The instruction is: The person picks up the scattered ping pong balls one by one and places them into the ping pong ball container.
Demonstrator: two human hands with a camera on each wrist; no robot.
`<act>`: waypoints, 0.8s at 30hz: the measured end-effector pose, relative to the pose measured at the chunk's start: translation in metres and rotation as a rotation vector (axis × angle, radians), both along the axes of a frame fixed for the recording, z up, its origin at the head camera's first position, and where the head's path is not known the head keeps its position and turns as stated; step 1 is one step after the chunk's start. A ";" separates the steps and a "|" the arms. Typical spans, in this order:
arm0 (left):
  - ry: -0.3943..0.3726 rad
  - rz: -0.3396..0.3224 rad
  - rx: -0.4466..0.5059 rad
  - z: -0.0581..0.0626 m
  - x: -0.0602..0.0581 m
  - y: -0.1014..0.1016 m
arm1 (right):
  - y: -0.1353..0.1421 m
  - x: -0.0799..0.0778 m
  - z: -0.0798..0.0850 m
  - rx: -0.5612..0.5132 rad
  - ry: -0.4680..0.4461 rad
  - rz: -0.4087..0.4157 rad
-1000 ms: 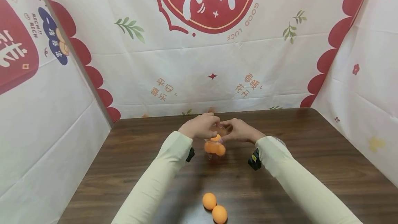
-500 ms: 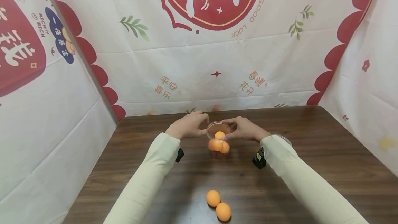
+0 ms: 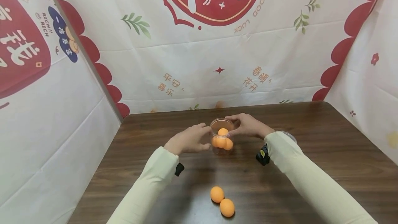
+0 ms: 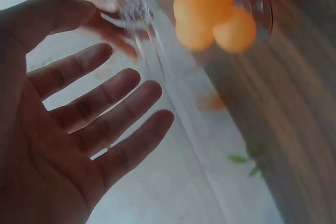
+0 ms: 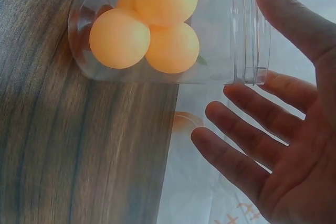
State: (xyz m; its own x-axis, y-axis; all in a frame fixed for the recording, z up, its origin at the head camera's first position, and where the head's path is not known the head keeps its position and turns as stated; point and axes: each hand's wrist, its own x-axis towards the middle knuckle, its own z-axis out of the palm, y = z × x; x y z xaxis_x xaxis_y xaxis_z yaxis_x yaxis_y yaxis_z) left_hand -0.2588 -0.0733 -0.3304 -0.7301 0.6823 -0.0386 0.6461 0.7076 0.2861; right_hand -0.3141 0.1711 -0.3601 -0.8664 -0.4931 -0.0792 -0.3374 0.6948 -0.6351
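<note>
A clear plastic jar (image 3: pixel 222 150) stands upright on the wooden table, with several orange ping-pong balls (image 3: pixel 220 141) heaped inside. My right hand (image 3: pixel 250 126) holds the jar's rim from the right, thumb at the near side and index finger behind. In the right wrist view, that thumb (image 5: pixel 289 14) lies right at the threaded rim, while the other fingers reach out fairly straight. Just left of the jar, my left hand (image 3: pixel 189 139) is spread and holds nothing. The left wrist view shows its palm and loosely extended fingers (image 4: pixel 131 108).
Two loose orange ping-pong balls (image 3: pixel 217 194) lie side by side on the table (image 3: pixel 149 179), nearer to me. A clear round piece (image 3: pixel 289 136) shows partly behind my right sleeve. Printed white cloth (image 3: pixel 199 58) rises behind the table and along both sides.
My left hand has left the jar's rim, first going left, then down toward me. The right hand stays at the rim. The head view has shifted slightly.
</note>
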 end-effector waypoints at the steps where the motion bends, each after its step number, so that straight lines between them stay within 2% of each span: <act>1: 0.013 -0.026 0.013 -0.003 0.003 0.001 | 0.001 0.000 0.000 -0.001 -0.005 -0.006; 4: 0.023 -0.098 0.049 -0.010 0.012 0.003 | 0.003 0.000 0.000 0.003 -0.007 -0.006; 7: -0.005 -0.144 0.063 -0.018 0.023 0.005 | 0.004 0.000 -0.001 0.004 0.002 -0.004; 12: -0.103 -0.175 0.076 -0.035 0.041 0.006 | 0.005 0.000 -0.002 -0.002 0.024 0.010; 18: -0.178 -0.241 0.062 -0.057 0.058 0.005 | 0.003 -0.001 -0.003 0.004 0.040 0.009; 21: -0.217 -0.273 0.074 -0.068 0.064 0.005 | 0.002 -0.001 -0.002 0.011 0.037 0.001; 24: -0.224 -0.296 0.084 -0.079 0.068 0.005 | 0.001 0.000 -0.002 0.007 0.041 0.010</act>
